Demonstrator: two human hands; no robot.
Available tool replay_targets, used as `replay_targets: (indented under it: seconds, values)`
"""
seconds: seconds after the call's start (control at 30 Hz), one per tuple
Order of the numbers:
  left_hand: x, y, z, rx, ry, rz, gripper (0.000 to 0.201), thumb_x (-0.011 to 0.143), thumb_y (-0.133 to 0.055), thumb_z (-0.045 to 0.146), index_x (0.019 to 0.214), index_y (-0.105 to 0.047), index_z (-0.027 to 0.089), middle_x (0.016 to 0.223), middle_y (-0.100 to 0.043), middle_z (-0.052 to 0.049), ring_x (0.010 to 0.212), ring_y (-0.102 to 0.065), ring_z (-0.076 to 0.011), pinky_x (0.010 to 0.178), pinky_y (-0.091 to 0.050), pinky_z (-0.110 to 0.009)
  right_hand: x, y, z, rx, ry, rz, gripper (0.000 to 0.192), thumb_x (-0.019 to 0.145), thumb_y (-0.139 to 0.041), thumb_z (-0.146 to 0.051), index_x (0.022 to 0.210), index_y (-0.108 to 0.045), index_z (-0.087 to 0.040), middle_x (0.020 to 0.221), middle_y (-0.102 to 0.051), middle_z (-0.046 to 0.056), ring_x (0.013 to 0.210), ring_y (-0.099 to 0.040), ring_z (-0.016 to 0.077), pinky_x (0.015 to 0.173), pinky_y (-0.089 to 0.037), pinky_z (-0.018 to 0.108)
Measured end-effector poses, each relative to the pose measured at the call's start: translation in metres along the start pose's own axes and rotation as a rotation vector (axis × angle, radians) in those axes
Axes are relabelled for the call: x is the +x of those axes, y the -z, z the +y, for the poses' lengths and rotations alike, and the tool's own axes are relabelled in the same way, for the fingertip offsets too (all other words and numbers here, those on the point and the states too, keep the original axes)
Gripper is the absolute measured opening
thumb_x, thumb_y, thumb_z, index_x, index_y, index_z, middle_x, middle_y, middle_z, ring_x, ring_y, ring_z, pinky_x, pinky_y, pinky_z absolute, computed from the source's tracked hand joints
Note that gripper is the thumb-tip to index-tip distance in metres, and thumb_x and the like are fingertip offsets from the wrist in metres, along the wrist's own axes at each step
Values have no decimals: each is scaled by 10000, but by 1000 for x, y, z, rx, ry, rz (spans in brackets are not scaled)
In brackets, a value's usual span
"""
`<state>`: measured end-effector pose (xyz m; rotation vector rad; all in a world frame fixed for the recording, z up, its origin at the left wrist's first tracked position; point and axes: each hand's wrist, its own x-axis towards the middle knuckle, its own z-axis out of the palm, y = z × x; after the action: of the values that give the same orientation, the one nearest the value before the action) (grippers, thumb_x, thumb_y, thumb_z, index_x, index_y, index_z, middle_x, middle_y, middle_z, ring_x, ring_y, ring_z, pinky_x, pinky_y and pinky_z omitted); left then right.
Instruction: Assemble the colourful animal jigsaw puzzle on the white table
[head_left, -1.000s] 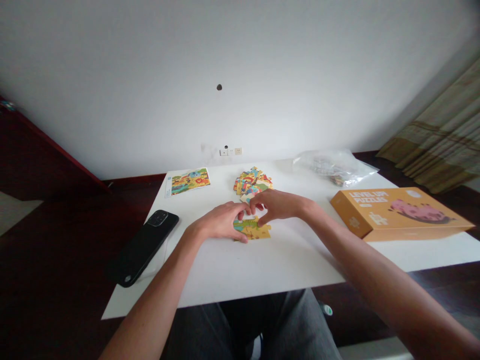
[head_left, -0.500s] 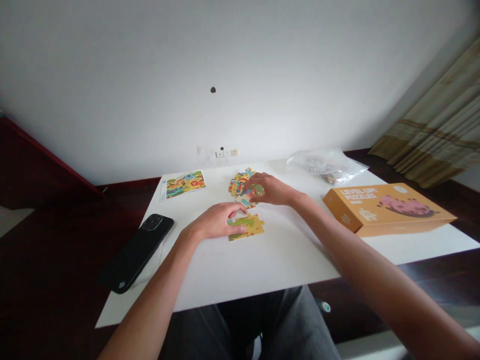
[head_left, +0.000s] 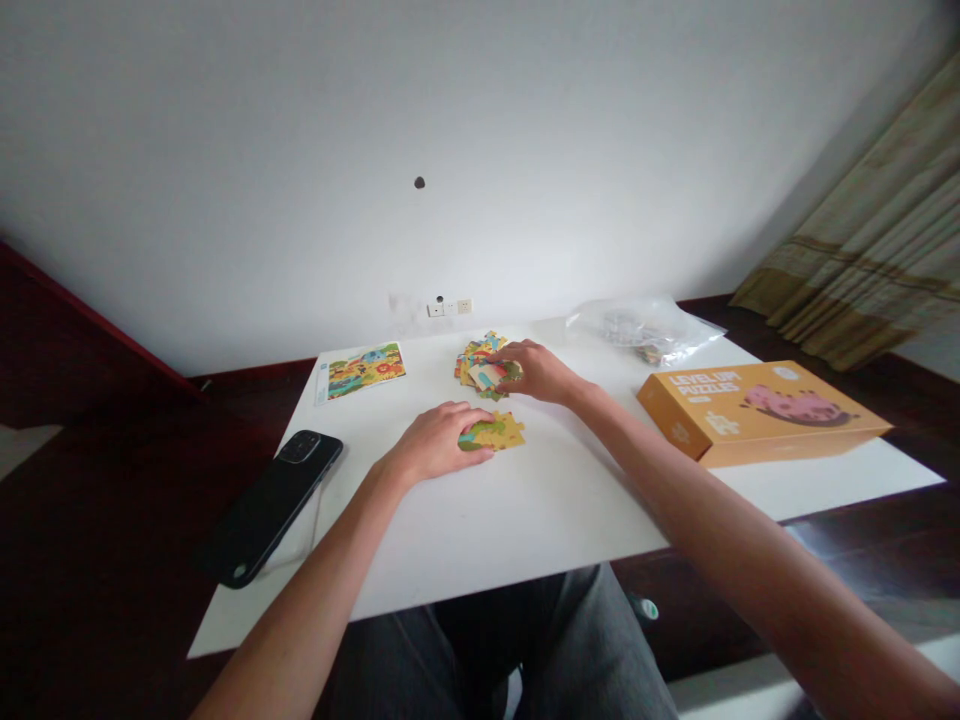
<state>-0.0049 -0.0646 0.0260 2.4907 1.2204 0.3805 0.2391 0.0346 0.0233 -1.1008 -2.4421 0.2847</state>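
My left hand [head_left: 441, 440] rests on the table with thumb and fingers gripping the left side of a few joined puzzle pieces [head_left: 507, 431], yellow with green. Beyond it, my right hand [head_left: 536, 370] pinches a puzzle piece [head_left: 487, 374] with pale, red and blue colours, held over the near part of a pile of puzzle pieces [head_left: 472, 352]. My right fingertips partly cover that piece and the pile's right side.
A picture card [head_left: 366, 370] lies at the table's [head_left: 480, 540] back left. The black phone [head_left: 281, 505] is by the left edge. On the right stand an orange puzzle box [head_left: 765, 410] and, behind it, a clear plastic bag [head_left: 641, 328] with pieces inside.
My left hand has pushed the joined pieces slightly away from me, toward the pile. My right hand has shifted a little farther back, with a piece in its fingers.
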Motion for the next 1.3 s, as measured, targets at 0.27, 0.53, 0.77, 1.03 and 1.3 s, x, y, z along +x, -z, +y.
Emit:
replay_targets:
  seconds: [0.27, 0.53, 0.77, 1.03, 1.3]
  values:
    - [4, -6, -11, -177, 18, 153, 329, 933, -693, 407, 1225, -733, 261, 920, -664, -12, 784, -605, -171, 783, -474, -293, 1, 3, 8, 59, -159, 71, 321, 878, -756, -213, 1197, -781, -228, 1084, -806, 61, 958, -744, 243, 886, -545, 336]
    - [2, 9, -21, -54, 243, 281, 238, 920, -593, 275, 1084, -764, 267, 641, -533, 47, 619, -510, -151, 671, -376, -277, 5, -4, 38, 351, -275, 254, 405, 836, -748, -268, 1237, -741, -208, 977, -779, 45, 773, -699, 161, 705, -547, 257]
    - [0, 5, -23, 19, 281, 127, 340, 907, -569, 261, 1194, -750, 283, 716, -654, 9, 646, -602, -185, 650, -379, -286, 8, -2, 67, 460, -388, 462, 343, 906, -623, -374, 1144, -746, -158, 926, -776, 73, 825, -710, 196, 788, -583, 327]
    - [1, 4, -24, 23, 275, 137, 310, 916, -586, 272, 1173, -761, 275, 694, -666, 15, 644, -618, -187, 655, -387, -287, -4, 2, 73, -1, -422, 320, 330, 872, -717, -265, 1177, -780, -159, 1201, -752, 167, 976, -724, 276, 967, -554, 430]
    - [-3, 11, -23, -73, 193, 49, 190, 886, -669, 380, 999, -794, 293, 605, -545, 54, 559, -499, -147, 593, -330, -268, 2, 1, 13, 114, 11, 53, 386, 833, -789, -245, 1219, -776, -244, 1195, -772, 72, 1067, -690, 251, 971, -525, 364]
